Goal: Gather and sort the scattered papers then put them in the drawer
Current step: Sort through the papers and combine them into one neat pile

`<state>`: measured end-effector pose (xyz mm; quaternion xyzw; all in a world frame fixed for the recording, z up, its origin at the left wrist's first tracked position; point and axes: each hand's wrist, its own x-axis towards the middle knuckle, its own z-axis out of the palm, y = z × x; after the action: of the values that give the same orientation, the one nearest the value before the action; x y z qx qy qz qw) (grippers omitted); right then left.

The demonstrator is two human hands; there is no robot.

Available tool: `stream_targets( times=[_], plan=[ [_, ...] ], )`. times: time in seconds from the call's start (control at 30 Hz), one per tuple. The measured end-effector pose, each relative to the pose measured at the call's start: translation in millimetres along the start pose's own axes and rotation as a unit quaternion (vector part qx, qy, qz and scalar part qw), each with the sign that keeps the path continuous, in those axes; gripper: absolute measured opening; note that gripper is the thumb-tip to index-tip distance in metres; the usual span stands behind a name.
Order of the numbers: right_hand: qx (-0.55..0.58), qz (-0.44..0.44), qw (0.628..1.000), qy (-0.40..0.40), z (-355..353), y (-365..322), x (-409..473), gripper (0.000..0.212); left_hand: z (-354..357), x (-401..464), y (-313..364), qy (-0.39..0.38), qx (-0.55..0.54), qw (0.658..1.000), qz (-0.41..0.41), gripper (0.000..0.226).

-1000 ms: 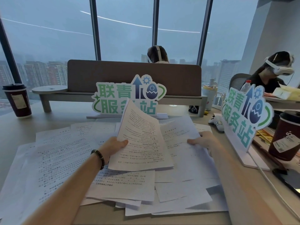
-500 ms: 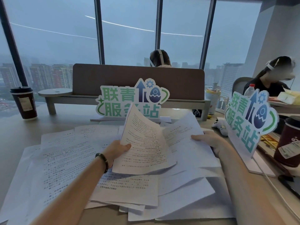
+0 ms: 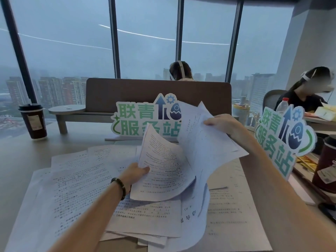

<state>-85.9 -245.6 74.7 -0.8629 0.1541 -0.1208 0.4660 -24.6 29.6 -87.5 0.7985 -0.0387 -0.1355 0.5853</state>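
Many printed white papers (image 3: 76,190) lie scattered and overlapping across the desk in front of me. My left hand (image 3: 135,174), with a dark bead bracelet on its wrist, pinches a curled sheet (image 3: 163,166) by its left edge, lifted off the pile. My right hand (image 3: 224,124) is raised higher and grips a bunch of sheets (image 3: 201,148) near their top edge; they hang down and bend toward the desk. More sheets (image 3: 231,206) lie flat under my right arm. No drawer is in view.
Two green-and-blue cut-out signs stand on the desk, one behind the papers (image 3: 145,119) and one at the right (image 3: 283,135). Dark coffee cups stand far left (image 3: 33,120) and right (image 3: 327,164). A brown divider (image 3: 158,91) and two seated people lie beyond.
My right hand has lifted its sheets up off the desk, uncovering papers beneath. My left hand keeps hold of its curled sheet. The view has shifted slightly.
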Motion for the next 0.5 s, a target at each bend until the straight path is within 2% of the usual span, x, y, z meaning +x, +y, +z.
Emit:
stream_targets(
  times=[0.27, 0.4, 0.5],
  plan=[
    [0.113, -0.102, 0.988, 0.013, -10.4, -19.0, -7.6, 0.026, -5.3, -1.1, -0.5, 0.011, -0.076, 0.997, 0.000, 0.031],
    [0.117, -0.069, 0.990, 0.028, -4.2, 4.4, 4.2, 0.013, -9.6, -0.6, -3.2, -0.017, -0.170, 0.985, 0.008, 0.036],
    [0.091, -0.005, 0.995, 0.035, 14.3, 33.6, 13.6, 0.020, -8.0, -1.0, 0.0, -0.045, -0.261, 0.964, 0.018, 0.037]
  ],
)
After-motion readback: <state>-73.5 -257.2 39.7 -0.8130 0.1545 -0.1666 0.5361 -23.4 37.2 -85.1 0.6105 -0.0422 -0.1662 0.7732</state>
